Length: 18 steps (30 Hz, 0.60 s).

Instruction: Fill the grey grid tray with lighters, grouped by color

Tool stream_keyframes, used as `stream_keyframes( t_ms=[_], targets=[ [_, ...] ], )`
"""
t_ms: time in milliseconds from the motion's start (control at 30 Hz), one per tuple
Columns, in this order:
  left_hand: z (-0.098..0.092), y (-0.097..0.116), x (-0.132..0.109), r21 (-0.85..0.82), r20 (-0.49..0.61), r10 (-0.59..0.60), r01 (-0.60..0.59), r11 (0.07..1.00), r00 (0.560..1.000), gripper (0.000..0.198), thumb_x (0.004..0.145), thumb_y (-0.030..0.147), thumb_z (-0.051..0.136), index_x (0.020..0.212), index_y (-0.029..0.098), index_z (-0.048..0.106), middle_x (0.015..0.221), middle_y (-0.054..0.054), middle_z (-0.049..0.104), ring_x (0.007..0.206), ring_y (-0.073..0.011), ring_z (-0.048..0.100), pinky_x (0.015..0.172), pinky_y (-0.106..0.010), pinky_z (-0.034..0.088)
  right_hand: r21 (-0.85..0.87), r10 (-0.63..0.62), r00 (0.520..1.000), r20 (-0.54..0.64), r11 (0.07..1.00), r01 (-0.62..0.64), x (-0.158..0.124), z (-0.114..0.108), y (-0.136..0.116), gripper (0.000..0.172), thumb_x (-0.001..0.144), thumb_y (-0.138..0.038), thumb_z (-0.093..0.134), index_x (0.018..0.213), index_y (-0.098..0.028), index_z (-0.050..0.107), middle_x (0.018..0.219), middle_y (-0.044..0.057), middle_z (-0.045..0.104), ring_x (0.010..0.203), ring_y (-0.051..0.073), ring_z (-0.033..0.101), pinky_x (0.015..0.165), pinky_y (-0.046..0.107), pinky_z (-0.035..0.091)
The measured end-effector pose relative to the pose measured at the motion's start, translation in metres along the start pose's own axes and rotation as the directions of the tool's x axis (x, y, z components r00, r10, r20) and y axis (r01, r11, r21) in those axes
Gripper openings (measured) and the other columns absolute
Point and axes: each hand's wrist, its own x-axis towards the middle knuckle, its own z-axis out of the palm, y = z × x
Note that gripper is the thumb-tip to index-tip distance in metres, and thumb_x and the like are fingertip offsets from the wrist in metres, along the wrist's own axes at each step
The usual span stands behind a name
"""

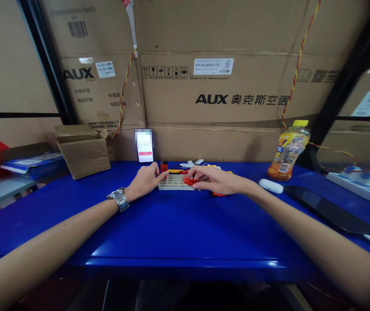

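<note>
A pale compartment tray with small square cells lies on the blue table. My left hand, a metal watch on its wrist, is at the tray's left end with a finger stretched toward the corner; nothing shows in its grasp. Over the tray's right end, my right hand pinches a small red object whose kind I cannot make out. Just behind the tray stands a red and black item, beside a yellow and red tool. Another red piece shows partly under my right hand.
A lit phone leans against large cartons at the back. An open cardboard box stands left. On the right are a yellow-capped bottle, a white earbud case and a dark flat device with a white cable.
</note>
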Motion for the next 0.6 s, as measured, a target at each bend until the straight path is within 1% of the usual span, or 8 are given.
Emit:
stream_keyframes(
  t_ms=[100,167,267,367,433,500,533,600],
  targets=[
    [-0.003,0.023,-0.006,-0.028,-0.03,0.063,-0.064,0.998,0.998,0.03,0.088,0.038,0.051,0.065,0.019,0.05,0.052,0.002,0.051,0.045,-0.011,0.039,0.048,-0.025,0.024,-0.165,-0.027,0.991,-0.128,0.986,0.006,0.003,0.004,0.001,0.018,0.088,-0.03,0.055,0.103,-0.02,0.058,0.091,0.003,0.067,0.079,0.016,0.06,0.072,0.029,0.044],
    [-0.004,0.039,-0.011,-0.098,0.029,0.096,-0.093,0.991,0.995,0.028,0.092,0.038,0.044,0.075,0.018,0.055,0.06,0.0,0.056,0.05,-0.0116,0.043,0.05,-0.025,0.029,-0.204,-0.065,0.982,-0.177,0.979,0.028,0.007,0.008,-0.001,0.016,0.086,-0.027,0.059,0.1,-0.02,0.06,0.097,0.004,0.067,0.086,0.018,0.061,0.077,0.031,0.044],
    [-0.004,0.052,-0.017,-0.216,0.164,0.228,-0.191,0.957,0.96,0.024,0.091,0.036,0.049,0.103,0.017,0.057,0.087,-0.006,0.065,0.068,-0.0148,0.056,0.062,-0.026,0.039,-0.093,-0.058,0.978,-0.199,0.995,0.04,0.011,0.016,-0.004,0.022,0.082,-0.021,0.061,0.103,-0.021,0.055,0.098,0.004,0.067,0.089,0.018,0.062,0.079,0.033,0.046],
    [-0.002,0.053,-0.019,-0.257,0.251,0.32,-0.256,0.932,0.913,0.041,0.086,0.034,0.059,0.122,0.017,0.048,0.094,-0.008,0.066,0.074,-0.0171,0.059,0.068,-0.028,0.042,0.121,-0.016,0.977,-0.211,0.992,0.042,0.014,0.025,-0.005,0.027,0.081,-0.015,0.059,0.104,-0.021,0.047,0.093,0.003,0.067,0.085,0.016,0.064,0.075,0.031,0.049],
    [-0.001,0.051,-0.019,-0.27,0.297,0.331,-0.253,0.929,0.896,0.036,0.087,0.031,0.058,0.119,0.016,0.051,0.085,-0.006,0.066,0.067,-0.0163,0.058,0.065,-0.028,0.042,0.26,0.005,0.973,-0.231,0.964,0.056,0.014,0.029,-0.004,0.027,0.081,-0.015,0.058,0.103,-0.022,0.043,0.09,0.003,0.066,0.083,0.016,0.065,0.072,0.03,0.051],
    [0.0,0.051,-0.019,-0.263,0.317,0.331,-0.253,0.931,0.889,0.018,0.088,0.026,0.054,0.103,0.017,0.057,0.078,-0.004,0.064,0.061,-0.0147,0.055,0.06,-0.027,0.04,0.367,0.028,0.97,-0.241,0.928,0.065,0.015,0.032,-0.003,0.027,0.083,-0.019,0.057,0.103,-0.023,0.039,0.086,0.002,0.065,0.082,0.016,0.066,0.071,0.031,0.053],
    [0.0,0.052,-0.018,-0.25,0.313,0.327,-0.255,0.934,0.892,0.011,0.088,0.025,0.053,0.094,0.017,0.057,0.077,-0.004,0.063,0.06,-0.0141,0.054,0.059,-0.027,0.039,0.399,0.037,0.969,-0.243,0.915,0.065,0.014,0.032,-0.003,0.026,0.084,-0.021,0.056,0.103,-0.023,0.038,0.085,0.001,0.065,0.082,0.016,0.066,0.072,0.031,0.054],
    [-0.001,0.052,-0.018,-0.226,0.281,0.286,-0.226,0.947,0.916,0.011,0.09,0.024,0.048,0.084,0.018,0.054,0.073,-0.002,0.06,0.059,-0.0134,0.05,0.057,-0.027,0.038,0.41,0.056,0.962,-0.268,0.91,0.061,0.014,0.031,-0.003,0.026,0.086,-0.023,0.054,0.106,-0.023,0.038,0.087,0.002,0.065,0.086,0.016,0.067,0.077,0.033,0.054]
  ],
)
